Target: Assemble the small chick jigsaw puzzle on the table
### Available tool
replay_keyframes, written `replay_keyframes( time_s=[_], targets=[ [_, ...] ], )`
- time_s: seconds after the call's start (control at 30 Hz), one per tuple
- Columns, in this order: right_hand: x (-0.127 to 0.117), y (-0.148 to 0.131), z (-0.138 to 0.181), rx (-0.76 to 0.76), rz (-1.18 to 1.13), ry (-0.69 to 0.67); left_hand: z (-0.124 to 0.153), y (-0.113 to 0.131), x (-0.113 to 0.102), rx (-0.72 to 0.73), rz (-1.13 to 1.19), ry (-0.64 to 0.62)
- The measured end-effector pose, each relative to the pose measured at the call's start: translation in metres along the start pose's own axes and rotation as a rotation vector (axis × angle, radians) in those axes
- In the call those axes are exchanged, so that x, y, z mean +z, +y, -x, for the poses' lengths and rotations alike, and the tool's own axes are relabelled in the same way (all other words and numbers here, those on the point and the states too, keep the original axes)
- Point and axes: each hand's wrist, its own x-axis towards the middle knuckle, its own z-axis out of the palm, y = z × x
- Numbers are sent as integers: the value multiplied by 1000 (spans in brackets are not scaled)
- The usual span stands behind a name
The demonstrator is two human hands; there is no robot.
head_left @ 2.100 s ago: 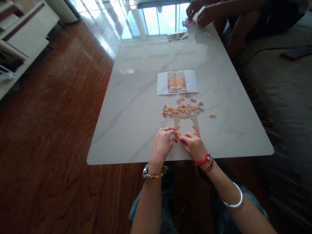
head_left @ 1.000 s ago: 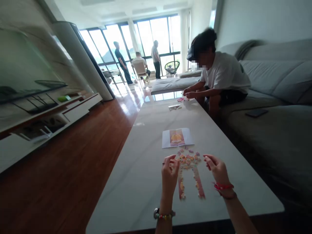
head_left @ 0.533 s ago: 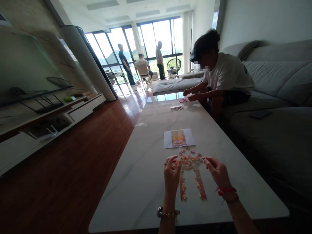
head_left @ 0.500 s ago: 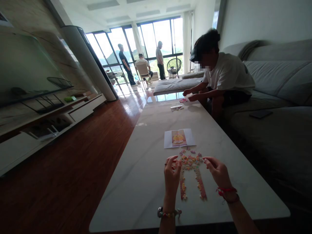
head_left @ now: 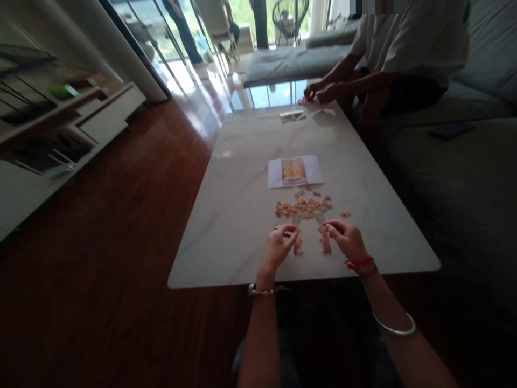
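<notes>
At the near end of the pale table, your work sits squarely in front of you: a partly joined puzzle frame, two side strips running toward you from its far end, with bare tabletop between them. Just beyond it, the loose pieces lie heaped in a band, likely kept there so that either hand can reach them without crossing the strips. Past those, the folded sheet is spread flat with its printed picture facing up, presumably placed so you can glance at it over your hands. A small cluster lies apart on your right, perhaps set aside on purpose. Your left hand comes in over the left strip, thumb and forefinger bent toward each other with little gap at the tips; blur hides whether a piece is between them. Your right hand is at the upper part of the right strip, thumb and forefinger drawn close together, and you cannot tell from this view whether they pinch a piece or merely touch the edge. At the far end, another person's hands are over pinkish pieces.
</notes>
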Motion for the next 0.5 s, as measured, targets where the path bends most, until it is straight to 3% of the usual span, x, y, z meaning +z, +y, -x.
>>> replay_keyframes(
  time_s=[0.17,0.37,0.5],
  targets=[
    [-1,14,2,-12,95,-75,5,-13,-15,-72,-146,43],
    [-20,59,-20,-201,503,152,9,-30,-24,-204,-412,89],
    [-23,77,-28,-258,597,43,9,-29,-20,-251,-514,19]
  ],
)
